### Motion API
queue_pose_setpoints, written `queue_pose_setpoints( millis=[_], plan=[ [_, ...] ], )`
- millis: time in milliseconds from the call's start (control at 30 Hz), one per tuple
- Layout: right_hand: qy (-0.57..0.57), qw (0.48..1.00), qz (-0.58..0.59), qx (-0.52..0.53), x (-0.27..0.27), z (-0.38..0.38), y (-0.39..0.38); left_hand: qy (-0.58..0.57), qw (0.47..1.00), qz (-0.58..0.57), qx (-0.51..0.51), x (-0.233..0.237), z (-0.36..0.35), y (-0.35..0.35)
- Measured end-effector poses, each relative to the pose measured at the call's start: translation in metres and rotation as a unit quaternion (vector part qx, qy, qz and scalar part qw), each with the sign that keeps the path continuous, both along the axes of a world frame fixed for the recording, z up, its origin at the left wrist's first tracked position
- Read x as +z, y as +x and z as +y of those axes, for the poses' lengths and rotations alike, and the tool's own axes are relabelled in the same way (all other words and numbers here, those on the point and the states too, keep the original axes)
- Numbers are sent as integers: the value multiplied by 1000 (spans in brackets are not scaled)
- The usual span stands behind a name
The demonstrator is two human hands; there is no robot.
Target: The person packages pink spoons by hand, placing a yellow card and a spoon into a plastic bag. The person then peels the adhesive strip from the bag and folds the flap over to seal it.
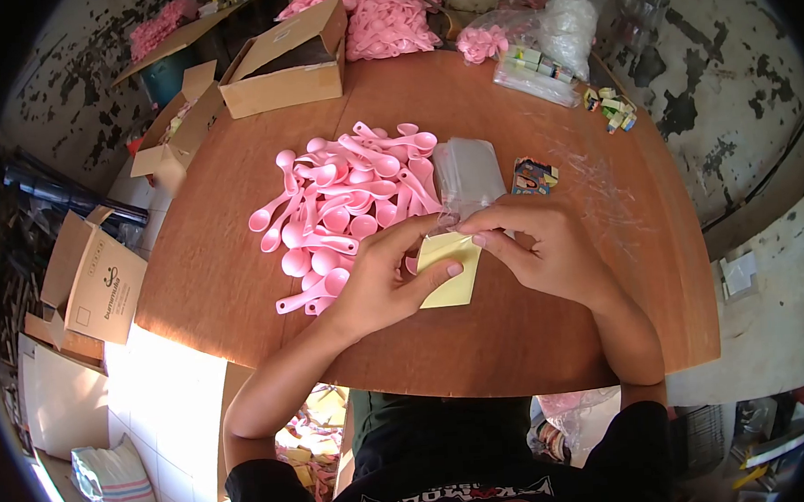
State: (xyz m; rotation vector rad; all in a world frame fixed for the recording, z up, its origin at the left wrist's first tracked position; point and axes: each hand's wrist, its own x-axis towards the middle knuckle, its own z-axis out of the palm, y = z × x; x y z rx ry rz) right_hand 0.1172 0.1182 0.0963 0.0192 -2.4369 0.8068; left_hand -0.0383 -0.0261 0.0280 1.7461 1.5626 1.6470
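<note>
My left hand (399, 283) grips a pale yellow card (455, 285), its thumb lying across the front. At the card's top edge, my right hand (526, 239) pinches clear plastic between thumb and fingers. A heap of pink spoons (339, 195) lies on the brown table (518, 345), just left of and beyond my hands. Behind my fingers rests a stack of clear plastic bags (469, 169). One small colourful packet (534, 176) sits to the right of the stack.
An open cardboard box (286, 85) stands at the table's back left. Bagged pink items (390, 22) are at the back, with small boxes (538, 63) at the back right. More cartons (100, 279) stand left of the table. Plastic strips (600, 179) lie at right.
</note>
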Motion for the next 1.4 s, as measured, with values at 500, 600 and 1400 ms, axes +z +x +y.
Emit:
queue_pose_setpoints(
  millis=[500,600,1400],
  plan=[
    [14,993,-110,38,2,2,1,-41,997,-68,12,1,-1,2],
    [23,993,-102,53,-4,4,0,-42,998,-44,12,1,-1,1],
    [27,983,-164,80,1,3,3,40,997,61,17,-14,4,1]
  ],
)
